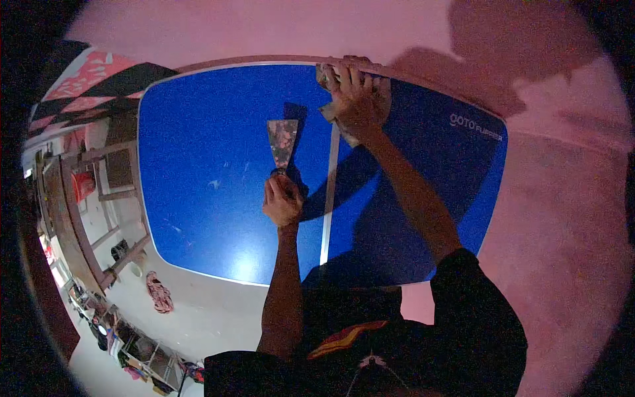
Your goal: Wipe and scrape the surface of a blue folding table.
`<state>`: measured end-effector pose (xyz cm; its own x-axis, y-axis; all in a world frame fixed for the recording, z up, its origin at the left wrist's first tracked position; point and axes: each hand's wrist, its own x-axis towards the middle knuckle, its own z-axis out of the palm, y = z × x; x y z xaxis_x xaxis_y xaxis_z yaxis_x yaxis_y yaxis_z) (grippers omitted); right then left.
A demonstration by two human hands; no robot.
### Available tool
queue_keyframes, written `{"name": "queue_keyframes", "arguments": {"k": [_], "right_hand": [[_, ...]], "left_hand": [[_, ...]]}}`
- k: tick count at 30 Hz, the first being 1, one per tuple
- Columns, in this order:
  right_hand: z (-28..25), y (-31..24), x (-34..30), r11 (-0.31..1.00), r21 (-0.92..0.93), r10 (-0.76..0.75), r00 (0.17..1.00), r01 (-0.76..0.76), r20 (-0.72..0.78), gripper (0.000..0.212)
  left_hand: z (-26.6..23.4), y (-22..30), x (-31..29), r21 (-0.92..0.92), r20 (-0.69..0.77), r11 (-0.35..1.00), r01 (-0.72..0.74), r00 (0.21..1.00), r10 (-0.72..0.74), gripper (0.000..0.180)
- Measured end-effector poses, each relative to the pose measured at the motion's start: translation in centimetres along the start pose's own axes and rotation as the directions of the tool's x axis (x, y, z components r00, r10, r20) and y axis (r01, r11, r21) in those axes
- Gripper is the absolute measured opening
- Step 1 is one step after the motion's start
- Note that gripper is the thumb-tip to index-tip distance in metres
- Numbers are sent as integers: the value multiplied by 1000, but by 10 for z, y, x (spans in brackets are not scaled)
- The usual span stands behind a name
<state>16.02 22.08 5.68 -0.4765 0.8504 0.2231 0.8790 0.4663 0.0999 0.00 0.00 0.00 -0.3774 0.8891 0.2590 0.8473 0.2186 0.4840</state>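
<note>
My left hand (282,200) grips the handle of a wide putty knife (282,143), whose stained metal blade lies flat against a big blue board (198,172). A pale vertical seam (330,192) runs down the board just right of the blade. My right hand (354,99) presses on the board's top edge and clutches a crumpled beige rag (327,112) there. Both forearms reach up from the lower edge.
A pink wall (562,218) surrounds the board on the top and right. Wooden frames and shelving (99,192) stand at the left. A pale floor (205,311) below holds a patterned cloth (159,291) and scattered clutter (139,351).
</note>
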Motion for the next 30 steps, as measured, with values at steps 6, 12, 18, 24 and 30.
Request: {"name": "queue_keyframes", "arguments": {"k": [6,12,18,24,30], "right_hand": [[-24,44,-6,993,-9,113,959,-114,260,60],[-19,23,-20,998,-25,64,994,-62,87,63],[13,11,14,980,8,-199,977,200,-75,52],[16,26,-1,989,-59,-145,980,138,-139,43],[-14,23,-61,965,181,167,976,-191,140,63]], "left_hand": [[-4,14,4,51,-64,998,-27,998,30,25],[-6,19,10,3,27,999,41,999,-41,20],[-5,23,5,33,-61,999,1,998,1,17],[-2,13,4,25,-60,998,-49,997,50,25],[-7,13,1,61,57,996,66,996,-69,27]]}}
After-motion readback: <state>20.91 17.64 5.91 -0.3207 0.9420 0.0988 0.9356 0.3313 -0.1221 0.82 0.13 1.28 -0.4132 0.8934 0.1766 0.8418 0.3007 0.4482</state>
